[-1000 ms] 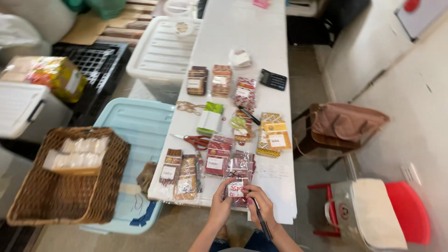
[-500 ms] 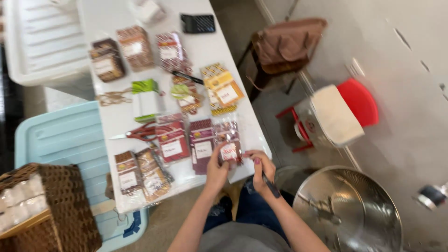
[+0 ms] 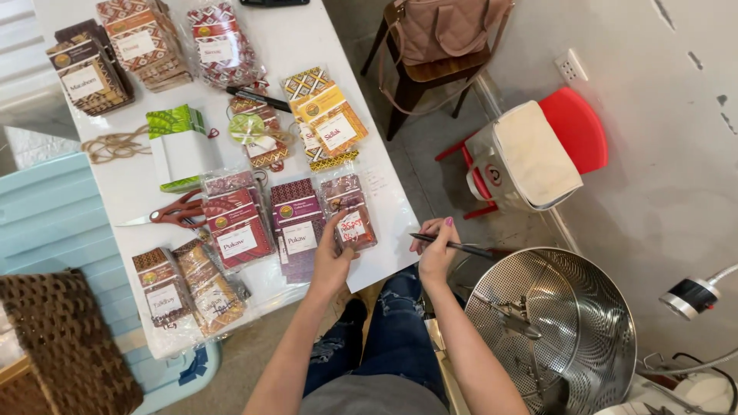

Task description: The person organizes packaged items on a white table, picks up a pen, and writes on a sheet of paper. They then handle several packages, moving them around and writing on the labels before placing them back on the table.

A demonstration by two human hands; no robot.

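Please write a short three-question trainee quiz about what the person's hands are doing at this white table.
1. True or false: the left hand rests on a clear plastic packet with a white label.
2. What does the right hand hold: A) red-handled scissors, B) slim dark pen, C) coil of brown twine?
3. Fill in: beside the person's right arm stands a perforated steel ____.

Key: 1 true; 2 B; 3 drum.
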